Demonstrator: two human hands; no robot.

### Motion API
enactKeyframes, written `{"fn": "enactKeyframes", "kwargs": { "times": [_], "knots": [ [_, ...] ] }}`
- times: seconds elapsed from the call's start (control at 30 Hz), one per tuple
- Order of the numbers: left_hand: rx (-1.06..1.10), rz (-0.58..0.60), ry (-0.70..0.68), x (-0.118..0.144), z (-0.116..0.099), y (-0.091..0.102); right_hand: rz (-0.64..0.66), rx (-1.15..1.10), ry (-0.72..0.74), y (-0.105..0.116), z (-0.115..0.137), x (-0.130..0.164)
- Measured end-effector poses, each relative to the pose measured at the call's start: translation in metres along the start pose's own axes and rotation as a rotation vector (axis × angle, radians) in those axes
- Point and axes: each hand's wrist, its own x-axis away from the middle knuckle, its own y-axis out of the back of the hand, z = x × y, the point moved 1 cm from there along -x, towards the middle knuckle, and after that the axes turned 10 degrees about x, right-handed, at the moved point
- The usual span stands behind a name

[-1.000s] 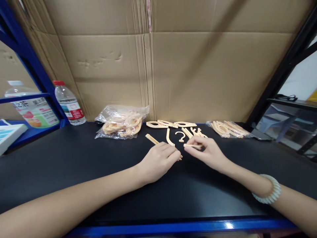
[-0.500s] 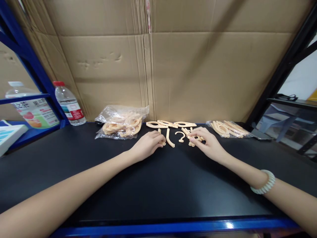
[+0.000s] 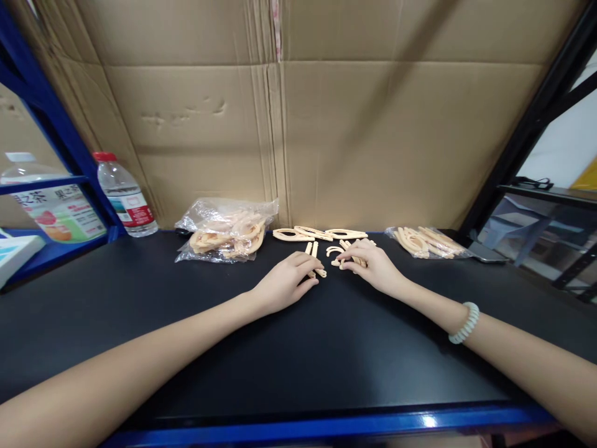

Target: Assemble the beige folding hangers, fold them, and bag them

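Wooden stick lengthwise toward cardboard

Even soft light, wide-angle edge bending, slight motion blur throughout

The flat matte black counter has a glossy blue front edge. Pale peach plastic pieces lie on it, and the same peach shows through two clear plastic bags. The backdrop is plain brown corrugated cardboard. A clear water bottle bears a red cap and a red-and-white label. The wrist bracelet is pale mint-white beads.
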Motion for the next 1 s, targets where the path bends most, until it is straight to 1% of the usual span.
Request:
{"fn": "enactKeyframes", "kwargs": {
  "times": [0.07,0.13,0.2,0.3,0.37,0.43,0.53,0.77,0.9,1.0],
  "knots": [
    [-0.022,0.021,0.013,0.0,0.0,-0.001,-0.014,-0.035,-0.009,0.007,-0.004,0.001],
    [-0.025,0.055,0.041,0.001,0.001,-0.002,0.003,-0.061,-0.031,0.017,-0.01,0.001],
    [-0.009,0.064,0.069,0.001,0.003,-0.003,0.073,-0.08,-0.042,0.029,-0.02,0.003],
    [0.015,0.031,0.08,0.002,0.005,-0.003,0.239,-0.068,-0.012,0.045,-0.039,0.008],
    [0.02,-0.008,0.076,0.003,0.006,-0.003,0.329,-0.033,0.016,0.05,-0.051,0.012],
    [0.015,-0.048,0.071,0.003,0.008,-0.003,0.375,0.001,0.028,0.05,-0.059,0.015],
    [0.0,-0.078,0.063,0.004,0.009,-0.002,0.386,0.024,0.012,0.046,-0.064,0.017],
    [0.003,-0.077,0.084,0.004,0.014,-0.001,0.47,0.047,-0.062,0.046,-0.06,0.014],
    [0.009,-0.078,0.104,0.004,0.017,-0.003,0.461,0.023,-0.091,0.046,-0.061,0.015],
    [0.013,-0.082,0.108,0.004,0.018,-0.003,0.417,-0.001,-0.09,0.046,-0.063,0.015]
  ]
}}
